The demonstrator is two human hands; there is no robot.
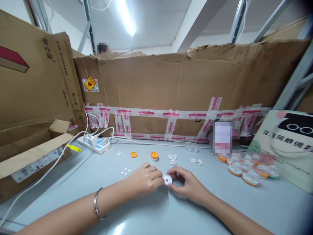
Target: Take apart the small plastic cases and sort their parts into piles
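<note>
Head view: the right hand [185,181] grips a white disc [170,180] by its right side, thumb at the near edge and fingers at the far edge. The disc sits between the two hands, its round central hole facing up and toward the camera. The left hand [146,178] has its fingers curled, their tips at the disc's left edge; whether they grip it, I cannot tell. A metal bracelet [95,203] circles the left wrist.

Just beyond the left hand, four small white rounds [125,169] lie on the desk [146,213]. Farther off, from left to right, come a small white piece [119,153], an orange ring [135,155], an orange-topped round part [154,155] and clusters of flat white pieces [173,158]. Well to the right, orange-based discs with clear tops [250,179] crowd together beside a printed box [281,150]. Far left stand a white power strip [96,146] and an open carton [36,159]; a taped cardboard panel [156,85] closes the far side.
</note>
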